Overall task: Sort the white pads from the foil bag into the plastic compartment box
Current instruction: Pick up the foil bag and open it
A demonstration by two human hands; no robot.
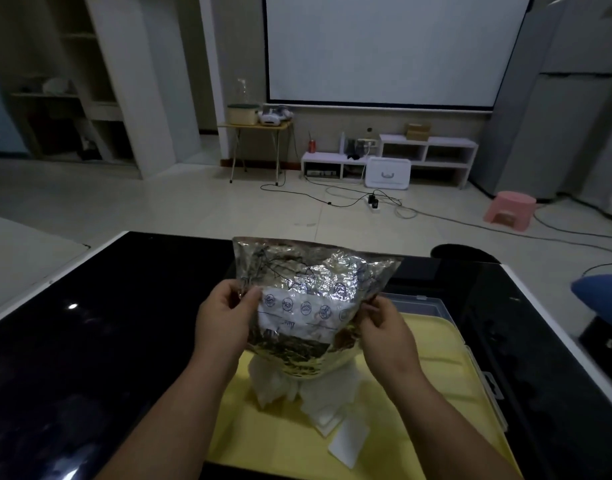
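Holding a crumpled foil bag (308, 282) over a yellow tray (436, 375), a person grips it by its two side edges. The left hand (225, 317) has its thumb in front and its fingers curled behind the left edge, while the right hand (387, 327) nips the right edge between thumb and fingertips. The bag's printed label reads upside down, and its lower end meets a heap of white pads (318, 396) lying on the tray — a few flat ones lie loose on the heap's near side. The plastic compartment box (419, 304) shows at the tray's far right corner, partly hidden by the bag. Tray and box sit on a glossy black table (107, 323). Beyond it, a pink stool (509, 209) stands on the tiled floor below a projector screen (384, 46).
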